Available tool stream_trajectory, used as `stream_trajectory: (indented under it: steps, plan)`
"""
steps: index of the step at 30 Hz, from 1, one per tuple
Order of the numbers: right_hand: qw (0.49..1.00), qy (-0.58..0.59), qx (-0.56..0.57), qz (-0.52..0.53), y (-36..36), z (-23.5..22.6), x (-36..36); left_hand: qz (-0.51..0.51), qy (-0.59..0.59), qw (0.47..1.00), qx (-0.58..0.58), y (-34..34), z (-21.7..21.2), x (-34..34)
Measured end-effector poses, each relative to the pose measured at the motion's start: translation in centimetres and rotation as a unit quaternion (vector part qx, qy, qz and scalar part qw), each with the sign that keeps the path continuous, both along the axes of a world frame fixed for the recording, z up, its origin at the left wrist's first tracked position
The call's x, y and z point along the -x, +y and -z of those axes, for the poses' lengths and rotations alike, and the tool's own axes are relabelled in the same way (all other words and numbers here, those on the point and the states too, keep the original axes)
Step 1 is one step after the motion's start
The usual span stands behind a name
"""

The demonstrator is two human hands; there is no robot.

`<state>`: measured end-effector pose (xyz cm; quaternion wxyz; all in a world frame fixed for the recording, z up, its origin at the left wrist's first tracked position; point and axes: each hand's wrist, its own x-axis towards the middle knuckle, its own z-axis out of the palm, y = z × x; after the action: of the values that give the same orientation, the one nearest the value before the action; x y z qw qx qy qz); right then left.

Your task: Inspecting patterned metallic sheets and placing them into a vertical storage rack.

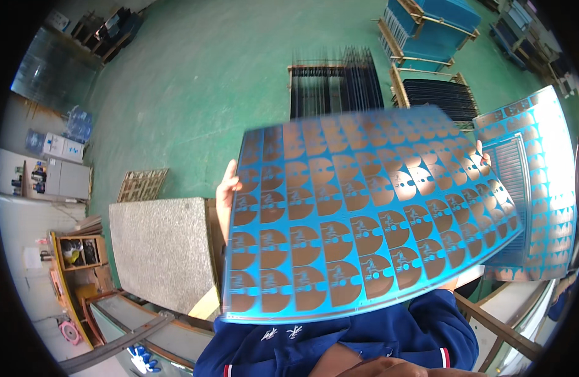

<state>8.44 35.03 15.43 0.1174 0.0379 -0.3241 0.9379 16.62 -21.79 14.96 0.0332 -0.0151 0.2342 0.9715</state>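
A large thin blue sheet [327,217], printed with rows of brown rounded shapes, spans the middle in front of my chest. It is tilted, and its far edge is blurred. My left hand [228,185] grips its left edge, with the fingertips showing on the face. At the far right edge my right hand [483,154] holds the sheet too; only its fingers show. The sheet hides most of both forearms. Just right of it stands a second sheet [542,188] with a similar pattern, beside a grey slatted panel [512,182].
A speckled grey board [160,248] lies to the left of the sheet. Beyond stand a rack of thin dark panels [333,85] and stacked blue sheets in wooden frames [431,34]. Water jugs [80,124], a grey cabinet [66,177] and a wooden shelf [82,251] line the left.
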Motion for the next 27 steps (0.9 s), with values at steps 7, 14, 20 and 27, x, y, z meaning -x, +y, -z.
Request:
stream_trajectory:
  steps: [7,14,20,27]
  plan:
    - [0.995,-0.069,0.069,-0.025,-2.0,2.6,-3.0,-0.073,-0.083,0.979,0.171,6.6,-3.5,-1.2]
    - [0.991,-0.092,0.089,-0.027,-1.8,3.7,-4.7,-0.035,-0.101,0.981,0.164,7.9,-4.5,-1.1]
    - [0.988,-0.12,0.096,-0.026,0.7,5.2,-5.0,-0.072,-0.099,0.981,0.148,7.2,-2.7,-0.4]
    - [0.987,-0.077,0.124,-0.065,2.1,5.2,-6.1,-0.094,-0.079,0.982,0.144,7.6,-3.5,0.8]
